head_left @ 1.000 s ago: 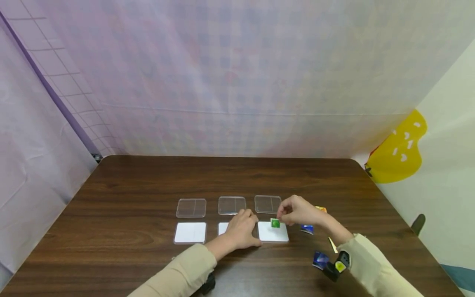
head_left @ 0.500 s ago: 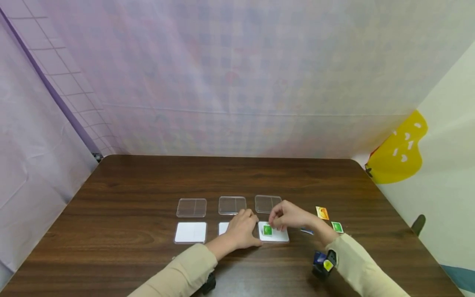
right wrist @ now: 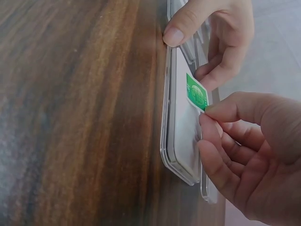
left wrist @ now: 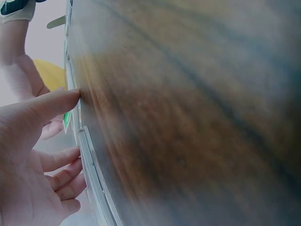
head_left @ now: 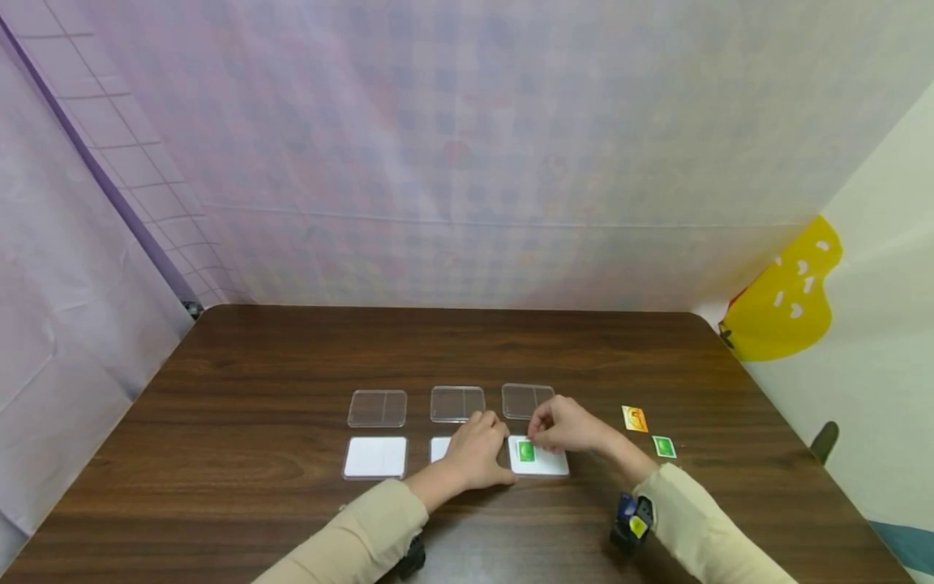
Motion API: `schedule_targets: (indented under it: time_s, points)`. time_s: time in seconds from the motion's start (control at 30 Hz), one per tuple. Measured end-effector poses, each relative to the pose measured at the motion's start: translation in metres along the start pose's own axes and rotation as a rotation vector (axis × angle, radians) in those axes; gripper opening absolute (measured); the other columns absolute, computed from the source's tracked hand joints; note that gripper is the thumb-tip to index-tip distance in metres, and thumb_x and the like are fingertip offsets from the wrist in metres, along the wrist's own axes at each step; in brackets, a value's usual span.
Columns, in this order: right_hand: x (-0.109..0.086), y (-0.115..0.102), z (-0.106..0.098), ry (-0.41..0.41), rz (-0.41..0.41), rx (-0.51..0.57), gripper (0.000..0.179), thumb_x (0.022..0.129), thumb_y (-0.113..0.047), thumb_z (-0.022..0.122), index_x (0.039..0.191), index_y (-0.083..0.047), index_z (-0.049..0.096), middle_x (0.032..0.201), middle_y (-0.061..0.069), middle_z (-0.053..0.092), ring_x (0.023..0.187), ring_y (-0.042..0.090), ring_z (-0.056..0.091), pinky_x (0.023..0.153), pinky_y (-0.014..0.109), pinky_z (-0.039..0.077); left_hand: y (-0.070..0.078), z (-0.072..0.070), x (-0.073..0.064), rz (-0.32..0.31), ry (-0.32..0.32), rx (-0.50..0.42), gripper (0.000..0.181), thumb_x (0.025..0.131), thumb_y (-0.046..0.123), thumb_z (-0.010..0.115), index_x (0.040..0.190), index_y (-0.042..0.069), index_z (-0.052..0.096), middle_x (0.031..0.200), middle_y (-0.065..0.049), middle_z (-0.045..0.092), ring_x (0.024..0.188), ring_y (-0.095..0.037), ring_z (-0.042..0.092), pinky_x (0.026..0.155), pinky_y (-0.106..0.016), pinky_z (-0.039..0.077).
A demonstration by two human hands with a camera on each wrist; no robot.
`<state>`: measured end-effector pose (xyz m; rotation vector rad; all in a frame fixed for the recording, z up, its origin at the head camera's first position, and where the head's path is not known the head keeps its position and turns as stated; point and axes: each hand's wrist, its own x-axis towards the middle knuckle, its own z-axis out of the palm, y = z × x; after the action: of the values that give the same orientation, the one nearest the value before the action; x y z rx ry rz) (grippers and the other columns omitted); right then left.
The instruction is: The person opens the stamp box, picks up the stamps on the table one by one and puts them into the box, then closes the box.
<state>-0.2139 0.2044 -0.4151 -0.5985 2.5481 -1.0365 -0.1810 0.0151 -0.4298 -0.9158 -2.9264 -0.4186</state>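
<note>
A small green stamp with a white border lies at a slight tilt over the rightmost white-faced clear case. My right hand pinches its edge between thumb and forefinger, plain in the right wrist view, where the stamp leans close over the white surface. My left hand rests with fingers spread beside that case; its thumb touches the case's corner. The left hand covers most of the middle white-faced case.
A third white-faced case lies at the left. Behind stand three clear lids, one left, one middle, one right. To the right lie an orange stamp and another green stamp. A dark blue piece is partly hidden by the right wrist camera.
The right hand has brought the green stamp left and nearer, from the case's far edge onto its left half. The left hand has stayed in place.
</note>
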Motion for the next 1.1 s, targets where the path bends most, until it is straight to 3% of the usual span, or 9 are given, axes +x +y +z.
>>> schedule_targets:
  time_s: [0.33, 0.7, 1.1]
  points:
    - [-0.0007, 0.0004, -0.0005, 0.017, -0.082, -0.026, 0.008, 0.074, 0.0, 0.064, 0.068, -0.006, 0.065, 0.059, -0.004, 0.06, 0.045, 0.004, 0.049, 0.041, 0.019, 0.043, 0.0001, 0.0002, -0.0001, -0.001, -0.004, -0.003, 0.059, 0.062, 0.045, 0.077, 0.104, 0.007, 0.063, 0.099, -0.002, 0.054, 0.087, -0.015, 0.047, 0.074, -0.021, 0.041]
    - [0.0004, -0.0011, 0.0007, 0.015, -0.024, -0.05, 0.006, 0.075, -0.001, 0.065, 0.07, -0.003, 0.065, 0.06, -0.001, 0.06, 0.046, 0.006, 0.048, 0.041, 0.017, 0.039, 0.0, -0.0003, -0.0002, 0.001, -0.003, -0.002, 0.059, 0.062, 0.045, 0.077, 0.104, 0.007, 0.063, 0.099, -0.002, 0.054, 0.087, -0.015, 0.047, 0.073, -0.021, 0.041]
    - [-0.0064, 0.0029, -0.0088, 0.034, -0.079, -0.125, 0.005, 0.076, -0.004, 0.065, 0.071, -0.005, 0.066, 0.064, -0.004, 0.061, 0.053, 0.004, 0.05, 0.046, 0.02, 0.043, 0.0001, 0.0, 0.0001, -0.001, -0.001, -0.012, 0.059, 0.061, 0.045, 0.077, 0.104, 0.007, 0.063, 0.099, -0.002, 0.054, 0.086, -0.015, 0.047, 0.073, -0.021, 0.042]
